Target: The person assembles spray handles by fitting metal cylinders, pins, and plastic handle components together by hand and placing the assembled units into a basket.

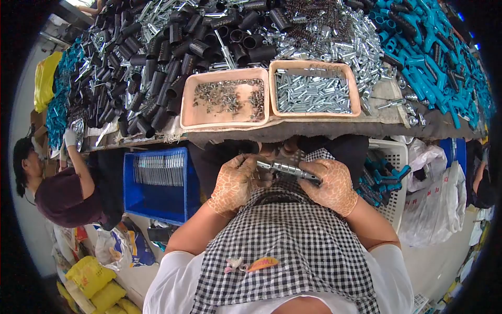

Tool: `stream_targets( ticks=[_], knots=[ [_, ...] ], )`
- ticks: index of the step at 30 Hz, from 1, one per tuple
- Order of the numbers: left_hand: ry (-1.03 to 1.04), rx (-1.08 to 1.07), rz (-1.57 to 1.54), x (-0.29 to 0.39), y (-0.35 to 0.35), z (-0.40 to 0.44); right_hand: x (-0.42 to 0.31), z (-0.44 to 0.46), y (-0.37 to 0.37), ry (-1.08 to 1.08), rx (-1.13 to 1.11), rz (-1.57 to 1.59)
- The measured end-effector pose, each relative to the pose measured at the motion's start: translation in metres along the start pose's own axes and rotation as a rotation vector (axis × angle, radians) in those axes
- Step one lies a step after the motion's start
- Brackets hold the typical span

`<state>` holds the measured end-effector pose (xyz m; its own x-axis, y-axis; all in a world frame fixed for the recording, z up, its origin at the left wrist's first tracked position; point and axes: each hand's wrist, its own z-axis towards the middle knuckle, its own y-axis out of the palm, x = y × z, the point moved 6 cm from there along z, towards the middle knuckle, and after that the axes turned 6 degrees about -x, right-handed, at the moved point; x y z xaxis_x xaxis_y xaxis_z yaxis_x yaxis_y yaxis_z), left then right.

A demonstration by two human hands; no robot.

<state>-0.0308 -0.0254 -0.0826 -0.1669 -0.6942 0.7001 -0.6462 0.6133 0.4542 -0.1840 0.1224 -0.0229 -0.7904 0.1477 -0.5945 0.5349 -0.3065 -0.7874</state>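
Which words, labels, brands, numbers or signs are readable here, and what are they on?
No text is clear enough to quote.
White plastic bag, right: red characters, too blurred.
Orange patch on the checked apron: lettering, too small.
Yellow bag, lower left: dark marks, too small.

red characters are printed across the clear plastic bag (431, 212) at the right, too creased and small to read. an orange patch (262, 264) on the checked apron (282, 230) bears dark red lettering, perhaps with a "w" in it, though it is too blurred to be sure.
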Motion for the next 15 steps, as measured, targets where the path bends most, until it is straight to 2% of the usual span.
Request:
stream_targets(
  ticks=[3,9,12,15],
  knots=[
    [0.026,0.083,0.087,0.008,0.002,-0.005,0.0,-0.001,-0.001,0.008,0.003,-0.024],
    [0.128,0.041,0.233,0.006,0.004,-0.005,-0.003,-0.001,0.006,0.006,0.003,0.045],
    [0.112,0.056,0.283,0.011,0.006,-0.009,-0.003,-0.001,0.008,0.013,0.022,0.049],
    [0.198,0.054,0.407,0.015,0.007,-0.013,-0.002,-0.002,0.01,0.008,0.01,0.046]
  ],
)
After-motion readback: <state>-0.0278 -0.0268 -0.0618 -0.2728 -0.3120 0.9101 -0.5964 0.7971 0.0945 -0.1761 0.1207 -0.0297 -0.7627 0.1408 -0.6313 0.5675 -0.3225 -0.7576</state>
